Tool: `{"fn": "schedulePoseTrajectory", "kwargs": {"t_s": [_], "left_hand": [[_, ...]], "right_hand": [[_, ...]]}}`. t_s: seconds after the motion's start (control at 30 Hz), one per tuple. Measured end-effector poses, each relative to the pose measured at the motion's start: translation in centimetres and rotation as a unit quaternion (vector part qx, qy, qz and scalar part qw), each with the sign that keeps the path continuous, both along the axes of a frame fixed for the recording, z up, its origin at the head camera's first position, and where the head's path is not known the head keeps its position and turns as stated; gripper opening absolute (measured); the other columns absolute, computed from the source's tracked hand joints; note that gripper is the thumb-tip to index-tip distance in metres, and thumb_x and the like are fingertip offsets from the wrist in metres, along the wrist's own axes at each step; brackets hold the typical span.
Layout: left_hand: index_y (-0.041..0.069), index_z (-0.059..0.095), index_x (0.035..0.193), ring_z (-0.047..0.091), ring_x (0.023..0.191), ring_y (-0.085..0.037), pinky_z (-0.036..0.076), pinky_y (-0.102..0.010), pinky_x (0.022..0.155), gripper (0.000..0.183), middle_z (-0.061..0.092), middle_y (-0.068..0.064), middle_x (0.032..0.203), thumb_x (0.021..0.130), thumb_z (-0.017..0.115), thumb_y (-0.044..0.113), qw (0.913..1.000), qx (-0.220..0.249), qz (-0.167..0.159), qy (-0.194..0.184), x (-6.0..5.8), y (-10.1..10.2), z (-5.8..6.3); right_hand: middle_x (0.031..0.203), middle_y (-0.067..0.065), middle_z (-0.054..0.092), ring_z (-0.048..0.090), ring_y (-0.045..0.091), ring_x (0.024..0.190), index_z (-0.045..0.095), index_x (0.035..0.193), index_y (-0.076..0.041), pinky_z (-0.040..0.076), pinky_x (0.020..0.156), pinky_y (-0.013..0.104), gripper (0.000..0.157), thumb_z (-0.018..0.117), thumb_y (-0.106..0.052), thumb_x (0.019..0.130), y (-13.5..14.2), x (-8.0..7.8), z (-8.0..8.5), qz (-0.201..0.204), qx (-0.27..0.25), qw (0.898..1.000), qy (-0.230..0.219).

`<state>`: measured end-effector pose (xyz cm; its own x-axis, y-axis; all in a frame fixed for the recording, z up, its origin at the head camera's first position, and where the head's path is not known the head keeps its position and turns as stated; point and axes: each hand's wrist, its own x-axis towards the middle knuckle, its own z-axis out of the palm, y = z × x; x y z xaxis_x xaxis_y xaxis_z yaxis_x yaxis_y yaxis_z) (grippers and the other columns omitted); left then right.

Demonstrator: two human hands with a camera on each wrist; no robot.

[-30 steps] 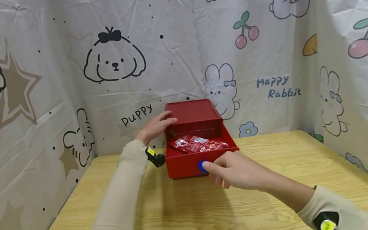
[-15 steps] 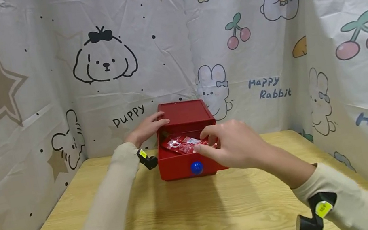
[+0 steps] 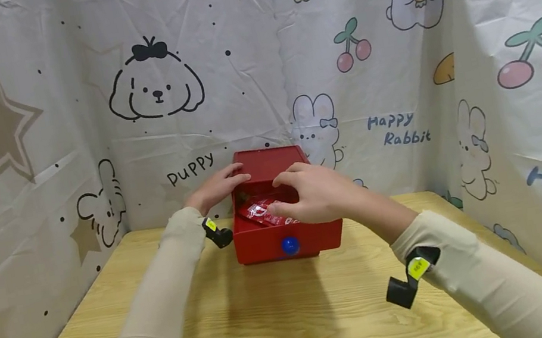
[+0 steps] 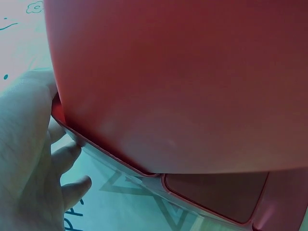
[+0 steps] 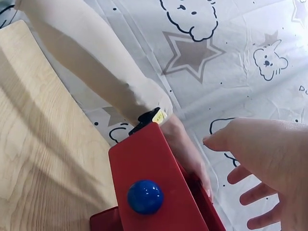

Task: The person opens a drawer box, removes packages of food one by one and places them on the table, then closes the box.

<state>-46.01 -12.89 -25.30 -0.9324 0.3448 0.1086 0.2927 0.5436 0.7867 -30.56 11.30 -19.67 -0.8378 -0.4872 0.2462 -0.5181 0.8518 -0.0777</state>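
Observation:
A red box [image 3: 267,163] stands toward the back of the table. Its drawer [image 3: 263,246] is pulled out at the front and has a round blue knob [image 3: 290,245]. Inside lies a shiny red printed packet [image 3: 258,210], partly covered from view by my right hand [image 3: 321,190]. That hand hovers above the drawer with nothing in it; its fingers [image 5: 257,193] look spread in the right wrist view. My left hand [image 3: 215,191] rests against the box's upper left edge. In the left wrist view its fingers [image 4: 74,192] lie along the box's side, and the thumb is hidden.
The wooden table [image 3: 256,329] extends in front of the box and to both sides. Cloth walls [image 3: 244,77] with cartoon prints stand behind and at left and right. A small black camera [image 3: 408,284] sits on the right sleeve.
My right hand has let go of the blue knob, then risen and moved back over the drawer. The left hand stays on the box. The head view has turned slightly.

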Motion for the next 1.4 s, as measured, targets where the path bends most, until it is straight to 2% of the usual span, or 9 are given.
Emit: {"fn": "schedulePoseTrajectory", "kwargs": {"t_s": [0.17,0.33,0.47,0.63,0.8,0.97,1.13,1.23,1.4], "left_hand": [[0.018,0.031,0.164,0.024,0.152,-0.033,0.022,-0.059,0.119,0.072,0.023,-0.011,0.169,0.103,0.055,0.049,1.0000,0.003,0.004,-0.002,0.1,0.1,-0.2],[0.018,0.031,0.164,0.024,0.152,-0.033,0.022,-0.058,0.120,0.071,0.023,-0.011,0.169,0.104,0.054,0.048,1.0000,0.002,0.002,-0.002,-0.1,0.1,-0.2],[0.019,0.031,0.164,0.024,0.152,-0.033,0.021,-0.059,0.119,0.071,0.022,-0.011,0.169,0.104,0.053,0.049,1.0000,-0.002,0.002,0.001,-0.2,0.1,-0.1],[0.020,0.029,0.165,0.022,0.153,-0.032,0.021,-0.058,0.120,0.073,0.021,-0.010,0.170,0.104,0.053,0.051,1.0000,-0.008,0.002,0.000,-0.3,0.1,0.0],[0.020,0.030,0.165,0.023,0.152,-0.033,0.021,-0.058,0.120,0.073,0.021,-0.010,0.170,0.103,0.053,0.051,1.0000,-0.001,0.003,-0.004,-0.2,0.1,-0.1],[0.020,0.030,0.165,0.022,0.153,-0.032,0.022,-0.058,0.120,0.073,0.021,-0.009,0.170,0.103,0.053,0.051,1.0000,-0.004,0.003,-0.001,0.0,0.0,-0.2],[0.019,0.030,0.165,0.023,0.153,-0.032,0.022,-0.057,0.120,0.073,0.022,-0.011,0.170,0.103,0.053,0.050,1.0000,0.003,-0.001,-0.001,0.0,0.0,-0.1],[0.019,0.031,0.165,0.024,0.152,-0.033,0.022,-0.057,0.120,0.072,0.023,-0.011,0.169,0.103,0.053,0.050,1.0000,0.008,0.002,-0.004,-0.1,-0.1,-0.1],[0.020,0.031,0.165,0.023,0.152,-0.032,0.022,-0.057,0.120,0.072,0.022,-0.010,0.170,0.103,0.054,0.050,1.0000,0.004,0.004,-0.002,-0.1,0.0,-0.2]], "right_hand": [[0.152,0.012,0.051,0.048,0.031,0.136,0.053,0.153,-0.018,0.042,0.108,0.057,0.070,0.050,-0.062,0.100,-0.9,-1.6,0.1,-0.002,-0.003,0.999,-0.040],[0.147,0.012,0.056,0.049,0.031,0.135,0.057,0.150,-0.015,0.040,0.110,0.054,0.070,0.044,-0.064,0.101,-1.4,-2.8,-0.1,-0.005,0.040,0.998,-0.057],[0.144,0.012,0.058,0.050,0.030,0.133,0.059,0.147,-0.014,0.041,0.110,0.051,0.069,0.050,-0.063,0.100,-1.6,-3.8,-0.3,-0.006,0.067,0.995,-0.073],[0.148,0.012,0.055,0.048,0.032,0.134,0.055,0.151,-0.017,0.041,0.109,0.055,0.070,0.061,-0.059,0.096,-1.5,-4.8,-0.5,-0.011,0.072,0.988,-0.133],[0.154,0.011,0.049,0.043,0.035,0.140,0.048,0.156,-0.022,0.036,0.112,0.059,0.075,0.064,-0.060,0.093,-1.3,-6.0,-1.1,-0.012,0.072,0.982,-0.176],[0.157,0.011,0.047,0.044,0.033,0.140,0.042,0.160,-0.024,0.034,0.114,0.056,0.079,0.066,-0.057,0.092,-1.4,-6.9,-2.1,-0.016,0.106,0.973,-0.203],[0.153,0.014,0.049,0.046,0.032,0.135,0.039,0.162,-0.018,0.037,0.113,0.053,0.082,0.069,-0.047,0.091,-1.6,-7.4,-2.8,0.003,0.125,0.973,-0.194],[0.152,0.014,0.050,0.046,0.032,0.136,0.042,0.160,-0.014,0.037,0.114,0.052,0.082,0.070,-0.045,0.090,-1.7,-7.5,-2.9,0.017,0.118,0.977,-0.178],[0.146,0.010,0.057,0.054,0.029,0.128,0.050,0.155,-0.011,0.042,0.110,0.048,0.073,0.069,-0.039,0.090,-1.8,-7.4,-2.9,0.025,0.110,0.981,-0.161]]}}
